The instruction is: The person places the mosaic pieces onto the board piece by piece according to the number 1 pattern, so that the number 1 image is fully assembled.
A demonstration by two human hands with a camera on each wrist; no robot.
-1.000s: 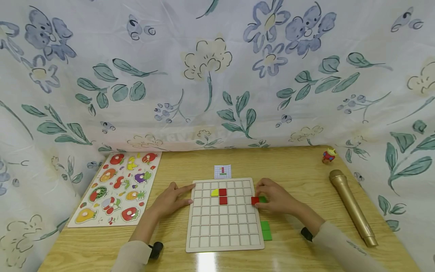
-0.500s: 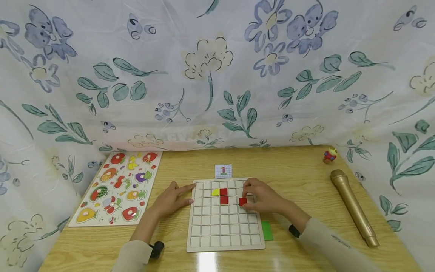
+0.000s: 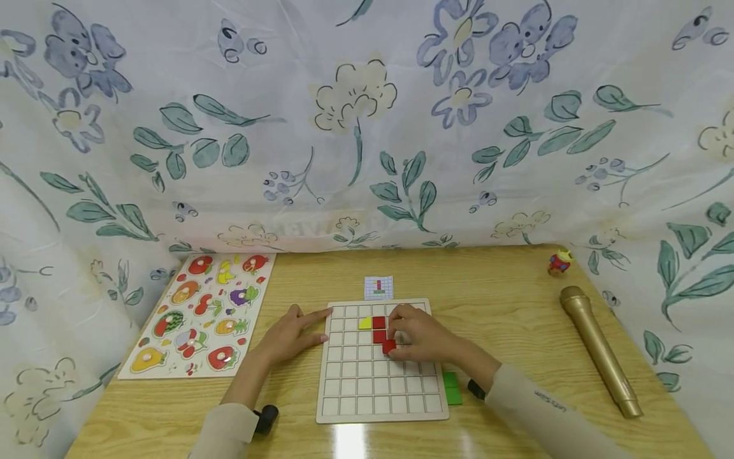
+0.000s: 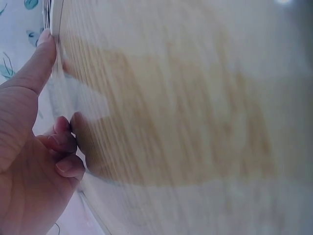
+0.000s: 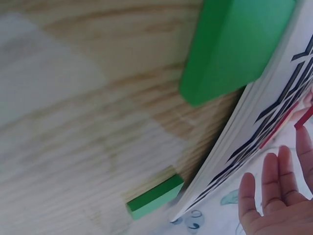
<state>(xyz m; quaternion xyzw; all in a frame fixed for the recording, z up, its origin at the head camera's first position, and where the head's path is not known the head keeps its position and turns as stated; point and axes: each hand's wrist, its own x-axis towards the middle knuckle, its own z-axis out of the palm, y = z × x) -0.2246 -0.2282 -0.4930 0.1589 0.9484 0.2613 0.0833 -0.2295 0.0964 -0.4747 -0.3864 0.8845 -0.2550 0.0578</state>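
A white grid board [image 3: 350,405] lies flat on the table. Against its left edge, my left hand [image 3: 287,339] rests the index fingertip and thumb; in the left wrist view some fingers of that hand [image 4: 24,132] look bent. Between thumb and fingers, my right hand [image 3: 427,339] pinches a red square tile [image 3: 389,347], tilted over the grid. Just up-left of it, two red tiles [image 3: 379,322] sit one below the other in the cells, with a yellow tile [image 3: 365,324] with a slanted side on the left. The right wrist view shows the pinched red tile's edge [image 5: 304,117] beside the fingers.
Green tiles [image 3: 453,389] lie against the board's right edge. A small pattern card [image 3: 379,287] lies behind the board. A fruit puzzle board [image 3: 197,319] is at left. To the right are a gold microphone [image 3: 600,350] and a small red figurine [image 3: 559,262]. A floral curtain hangs behind.
My right hand has carried the red tile leftward from the board's right edge to beside the lower placed red tile. My left hand has stayed on the left edge.
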